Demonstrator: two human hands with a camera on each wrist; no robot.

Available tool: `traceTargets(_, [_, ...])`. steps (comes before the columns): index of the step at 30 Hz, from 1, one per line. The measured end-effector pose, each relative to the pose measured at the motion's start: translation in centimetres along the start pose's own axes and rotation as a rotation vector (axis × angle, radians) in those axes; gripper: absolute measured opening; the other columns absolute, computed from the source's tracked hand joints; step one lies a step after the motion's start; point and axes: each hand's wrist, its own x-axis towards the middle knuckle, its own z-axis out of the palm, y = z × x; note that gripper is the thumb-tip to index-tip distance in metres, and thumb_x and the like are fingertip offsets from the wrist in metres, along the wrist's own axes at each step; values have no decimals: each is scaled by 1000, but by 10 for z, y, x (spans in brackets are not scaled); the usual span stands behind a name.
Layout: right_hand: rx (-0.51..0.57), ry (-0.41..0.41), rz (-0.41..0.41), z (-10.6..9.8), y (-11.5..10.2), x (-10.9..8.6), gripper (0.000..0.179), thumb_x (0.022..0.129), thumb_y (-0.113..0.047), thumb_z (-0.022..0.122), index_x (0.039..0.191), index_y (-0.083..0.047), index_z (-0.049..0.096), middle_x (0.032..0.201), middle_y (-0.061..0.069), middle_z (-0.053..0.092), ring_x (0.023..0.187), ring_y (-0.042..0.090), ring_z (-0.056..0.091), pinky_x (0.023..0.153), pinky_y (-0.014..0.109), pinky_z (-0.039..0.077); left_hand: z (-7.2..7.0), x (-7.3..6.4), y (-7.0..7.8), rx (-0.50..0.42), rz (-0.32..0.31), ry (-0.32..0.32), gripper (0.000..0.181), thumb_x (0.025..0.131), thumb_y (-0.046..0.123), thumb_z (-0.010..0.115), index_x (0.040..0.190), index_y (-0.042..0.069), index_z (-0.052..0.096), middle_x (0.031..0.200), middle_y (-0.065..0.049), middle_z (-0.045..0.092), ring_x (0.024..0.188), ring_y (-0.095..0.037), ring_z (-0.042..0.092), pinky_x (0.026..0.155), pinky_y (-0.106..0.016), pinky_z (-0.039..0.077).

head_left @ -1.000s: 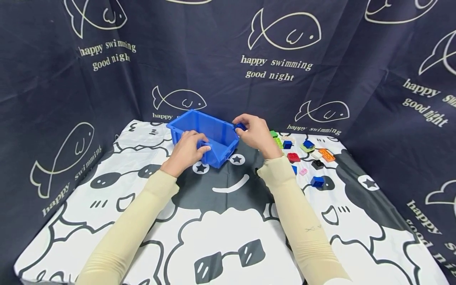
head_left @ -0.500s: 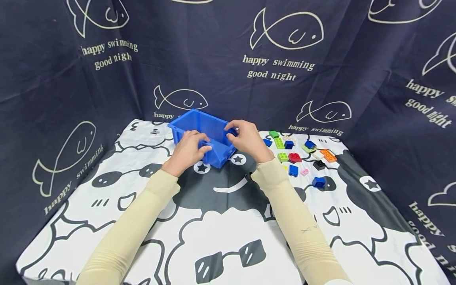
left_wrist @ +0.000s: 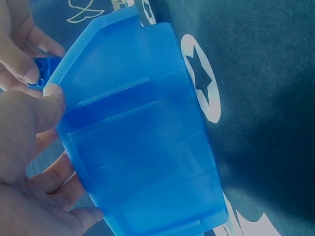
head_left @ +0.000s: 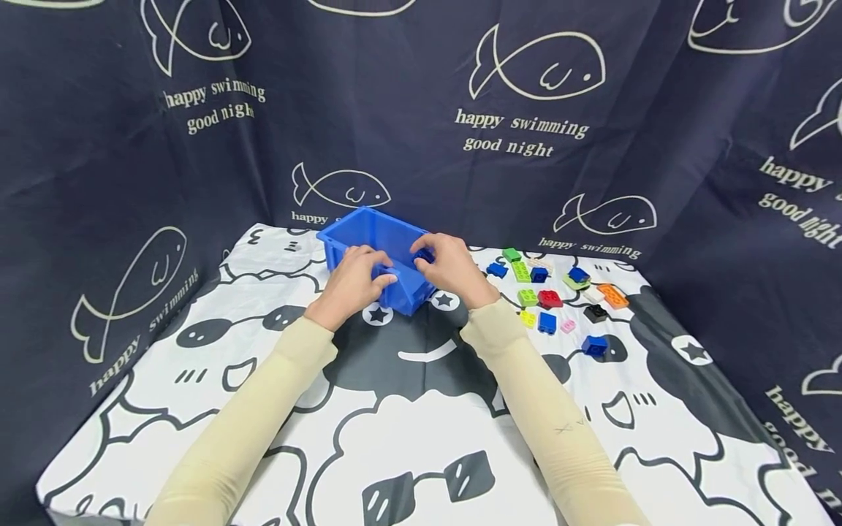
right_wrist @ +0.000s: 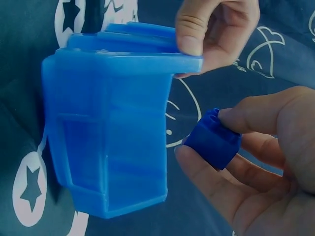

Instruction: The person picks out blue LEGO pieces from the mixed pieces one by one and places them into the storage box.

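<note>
A blue plastic bin (head_left: 384, 232) stands tilted towards me on the table. My left hand (head_left: 351, 283) grips its near rim, the thumb outside and the fingers over the inner side, as the left wrist view of the bin (left_wrist: 142, 147) shows. Between the thumb and fingers of my right hand (head_left: 452, 269) is a dark blue toy brick (right_wrist: 214, 140), held at the bin's open top near its right end. The right wrist view shows the brick apart from the bin wall. The bin's floor is mostly hidden by the near wall and my left hand.
Several loose bricks lie right of the bin, among them a red brick (head_left: 550, 299), an orange brick (head_left: 612, 296), a black brick (head_left: 595, 313) and a blue brick (head_left: 595, 345). A dark fish-print curtain (head_left: 421, 131) hangs close behind the bin.
My right hand has moved left and slightly down with the blue brick, from the bin's right edge to over its opening. The left hand keeps its grip on the rim.
</note>
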Motion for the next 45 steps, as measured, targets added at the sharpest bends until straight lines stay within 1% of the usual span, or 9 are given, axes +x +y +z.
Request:
traceTargets(3, [-12,-9,-26,5,2,4,23,96,-11,69,118,-7,74,124,9,71,105,26,65,91,42,58,2,0,-1,1,9,3,26,98,31,73,116,12,73,119,-8,65,123,-31,53,121,-52,29])
traceTargets(6, [-23,-20,-34,7,2,12,22,95,-11,70,117,-8,75,123,9,71,103,25,65,89,41,59,1,1,-1,-1,19,10,26,98,31,73,115,12,73,119,-9,65,122,-32,53,122,-52,26])
traceTargets(11, [-38,-66,-2,9,1,27,23,97,-13,69,119,-8,74,127,10,70,111,26,66,96,43,57,-3,1,0,-4,21,16,25,98,30,73,115,11,73,119,-10,65,122,-33,53,122,-53,27])
traceTargets(16, [-54,-83,23,13,2,39,21,96,-15,71,116,-10,74,127,12,70,119,28,64,105,46,51,-2,0,-1,2,7,10,25,98,31,73,116,13,73,120,-9,65,124,-32,52,117,-53,35])
traceTargets(19, [-58,-97,46,16,4,43,20,95,-15,72,115,-10,74,125,13,70,117,29,64,104,48,51,0,-1,-1,0,-1,4,26,98,32,73,116,14,74,121,-9,65,125,-32,51,109,-53,42])
traceTargets(23, [-66,-121,72,20,6,46,21,95,-14,73,115,-9,73,127,15,70,117,30,65,103,48,52,2,-1,0,-10,-4,2,26,98,32,73,116,14,74,122,-9,65,126,-32,51,104,-54,46])
traceTargets(31, [-97,-151,59,26,5,56,26,93,-13,73,118,-6,72,123,15,71,111,29,67,99,45,55,2,-1,0,-3,8,8,25,98,31,73,116,13,74,121,-9,65,126,-33,52,108,-52,43])
traceTargets(39, [-136,-196,69,33,5,58,29,90,-10,72,118,-7,74,120,13,72,106,26,67,95,42,56,5,-3,-1,3,24,1,24,98,31,73,116,14,74,119,-9,65,123,-33,53,108,-51,43])
traceTargets(45, [-145,-194,36,36,3,59,29,88,-9,71,117,-8,75,117,11,74,103,24,66,93,41,55,3,-2,-1,3,53,23,23,98,29,73,114,12,73,116,-10,65,117,-33,53,116,-49,34])
